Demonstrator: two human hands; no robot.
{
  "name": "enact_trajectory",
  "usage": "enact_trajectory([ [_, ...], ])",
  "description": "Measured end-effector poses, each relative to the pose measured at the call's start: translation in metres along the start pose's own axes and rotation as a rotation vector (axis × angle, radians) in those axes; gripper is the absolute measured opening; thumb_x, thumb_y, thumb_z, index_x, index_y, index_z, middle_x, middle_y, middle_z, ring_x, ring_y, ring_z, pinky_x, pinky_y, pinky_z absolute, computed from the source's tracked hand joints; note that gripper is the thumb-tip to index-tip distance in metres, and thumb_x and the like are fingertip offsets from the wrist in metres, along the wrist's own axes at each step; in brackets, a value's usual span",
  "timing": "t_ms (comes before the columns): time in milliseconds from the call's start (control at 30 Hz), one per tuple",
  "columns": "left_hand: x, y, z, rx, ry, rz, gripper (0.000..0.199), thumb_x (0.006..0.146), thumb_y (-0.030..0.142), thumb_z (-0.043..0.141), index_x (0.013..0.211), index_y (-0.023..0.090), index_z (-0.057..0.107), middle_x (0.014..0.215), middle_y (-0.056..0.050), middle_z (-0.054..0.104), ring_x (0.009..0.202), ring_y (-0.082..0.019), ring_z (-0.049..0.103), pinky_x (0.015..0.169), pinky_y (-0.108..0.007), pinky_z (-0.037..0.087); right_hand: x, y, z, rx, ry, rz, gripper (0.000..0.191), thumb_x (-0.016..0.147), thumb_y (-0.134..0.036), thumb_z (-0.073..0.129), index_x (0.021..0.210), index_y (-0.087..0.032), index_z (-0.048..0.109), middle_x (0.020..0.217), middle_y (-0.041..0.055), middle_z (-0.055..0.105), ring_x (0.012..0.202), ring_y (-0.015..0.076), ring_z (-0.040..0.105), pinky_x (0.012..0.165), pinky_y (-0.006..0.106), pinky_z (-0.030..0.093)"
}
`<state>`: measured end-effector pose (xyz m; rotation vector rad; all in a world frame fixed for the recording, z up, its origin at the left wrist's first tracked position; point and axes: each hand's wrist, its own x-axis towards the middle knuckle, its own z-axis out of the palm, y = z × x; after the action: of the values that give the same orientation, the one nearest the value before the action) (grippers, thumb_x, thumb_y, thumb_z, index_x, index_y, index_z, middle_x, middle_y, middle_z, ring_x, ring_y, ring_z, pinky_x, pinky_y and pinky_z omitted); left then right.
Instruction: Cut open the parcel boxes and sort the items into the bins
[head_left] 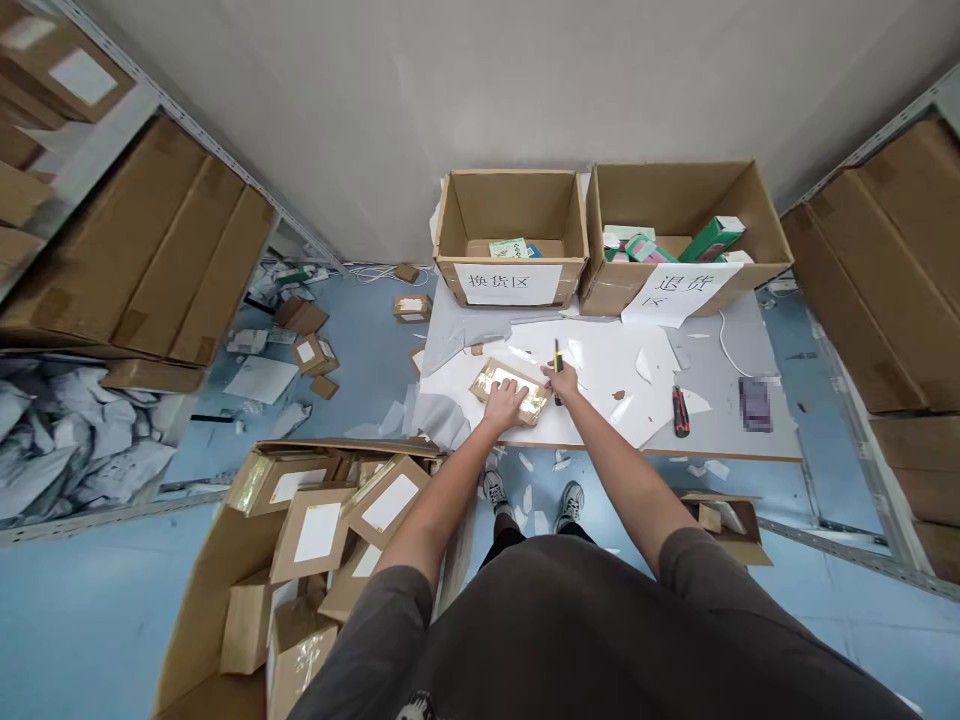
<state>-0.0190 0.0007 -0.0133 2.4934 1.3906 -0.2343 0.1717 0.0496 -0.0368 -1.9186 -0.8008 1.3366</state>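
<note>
A small cardboard box (534,402) wrapped in shiny clear tape lies flat near the table's front edge. My left hand (505,402) presses on top of it, fingers curved over the tape and holding it in place. Just right of the box, my right hand (561,379) is closed around a yellow and black utility knife (558,358), which points away from me. The blade is too small to make out. Farther right on the table rests a red and black hand tool (680,411).
Two open cardboard boxes with paper signs, the left one (511,215) and the right one (682,240), stand at the table's back. Paper scraps litter the white tabletop (600,400). A large carton (202,600) full of parcels is at my left; shelves flank both sides.
</note>
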Motion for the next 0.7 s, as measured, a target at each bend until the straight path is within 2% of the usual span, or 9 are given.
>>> enact_trajectory([
  [67,-0.001,0.013,-0.004,-0.015,-0.025,-0.099,0.082,0.081,0.055,0.090,0.147,0.018,0.060,0.140,-0.022,0.062,0.134,-0.041,0.053,0.120,-0.056,0.035,-0.005,-0.003,-0.023,0.056,-0.006,0.019,0.025,0.096,-0.040,0.071,0.108,-0.025,0.056,0.069,-0.0075,0.063,0.047,0.0113,0.056,0.049,0.021,0.048],
  [200,-0.001,0.024,-0.010,-0.038,-0.058,-0.211,0.078,0.083,0.048,0.088,0.149,0.020,0.057,0.145,-0.020,0.060,0.140,-0.041,0.050,0.127,-0.060,0.027,-0.031,0.012,-0.062,-0.009,-0.144,0.110,0.024,0.104,-0.038,0.063,0.115,-0.028,0.045,0.065,-0.0111,0.057,0.041,0.0117,0.051,0.041,0.019,0.040],
  [300,0.003,0.025,-0.014,-0.029,-0.085,-0.212,0.069,0.082,0.037,0.088,0.144,0.022,0.062,0.144,-0.019,0.061,0.140,-0.041,0.050,0.128,-0.060,0.029,-0.054,0.030,-0.075,-0.137,-0.266,0.116,0.014,0.108,-0.033,0.058,0.112,-0.027,0.046,0.065,-0.0109,0.057,0.041,0.0112,0.051,0.043,0.019,0.041],
  [433,0.006,0.027,-0.015,0.000,-0.047,-0.169,0.054,0.086,0.026,0.080,0.138,0.020,0.065,0.142,-0.020,0.062,0.139,-0.040,0.052,0.125,-0.057,0.035,-0.072,0.037,-0.081,-0.410,-0.398,0.003,0.006,0.112,-0.028,0.055,0.108,-0.025,0.054,0.070,-0.0069,0.062,0.048,0.0112,0.059,0.053,0.020,0.046],
  [500,0.007,0.029,-0.014,-0.016,-0.031,-0.146,0.048,0.088,0.019,0.074,0.135,0.018,0.065,0.141,-0.021,0.062,0.140,-0.038,0.052,0.120,-0.051,0.043,-0.076,0.033,-0.084,-0.578,-0.415,-0.076,0.010,0.114,-0.028,0.053,0.110,-0.023,0.060,0.077,-0.0028,0.069,0.055,0.0126,0.064,0.058,0.021,0.047],
  [567,0.006,0.031,-0.012,-0.045,-0.026,-0.132,0.047,0.088,0.014,0.069,0.134,0.016,0.063,0.143,-0.021,0.063,0.142,-0.035,0.054,0.113,-0.046,0.050,-0.076,0.027,-0.088,-0.750,-0.419,-0.167,0.017,0.115,-0.031,0.053,0.115,-0.021,0.066,0.091,0.0033,0.077,0.071,0.0162,0.072,0.065,0.022,0.048],
  [633,0.004,0.032,-0.010,-0.064,-0.021,-0.133,0.047,0.087,0.012,0.067,0.135,0.015,0.062,0.149,-0.021,0.061,0.144,-0.034,0.054,0.112,-0.044,0.053,-0.076,0.018,-0.090,-0.913,-0.413,-0.245,0.023,0.115,-0.035,0.053,0.121,-0.022,0.071,0.109,0.0088,0.081,0.092,0.0216,0.076,0.073,0.024,0.049],
  [700,0.003,0.031,-0.008,-0.068,-0.017,-0.126,0.051,0.086,0.011,0.067,0.136,0.014,0.062,0.159,-0.022,0.057,0.150,-0.034,0.052,0.117,-0.044,0.051,-0.074,0.009,-0.089,-1.048,-0.410,-0.284,0.030,0.115,-0.038,0.051,0.129,-0.023,0.073,0.124,0.0113,0.080,0.110,0.0263,0.076,0.080,0.027,0.051],
])
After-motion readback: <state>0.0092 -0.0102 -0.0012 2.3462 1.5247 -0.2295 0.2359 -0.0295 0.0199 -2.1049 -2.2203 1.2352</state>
